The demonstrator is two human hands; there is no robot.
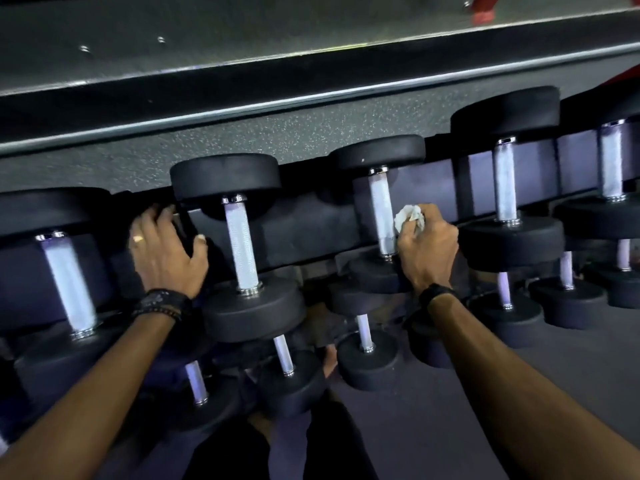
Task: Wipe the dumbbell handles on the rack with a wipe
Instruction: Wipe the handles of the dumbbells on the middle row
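Note:
Black dumbbells with silver knurled handles lie in a row on the dark rack [304,230]. My right hand [427,245] grips a crumpled white wipe [408,216] and holds it just right of the handle [382,213] of the third dumbbell from the left. My left hand [166,251], with a ring and wristbands, grips the rack's divider between the two left dumbbells, beside another handle [242,244]. Further handles stand at the left [69,282] and at the right [505,181].
A lower tier holds several smaller dumbbells [367,358] under my arms. Behind the rack lie speckled rubber flooring [242,140] and a raised platform edge with a metal strip. A red frame part [483,12] shows at the top right. My legs are at the bottom centre.

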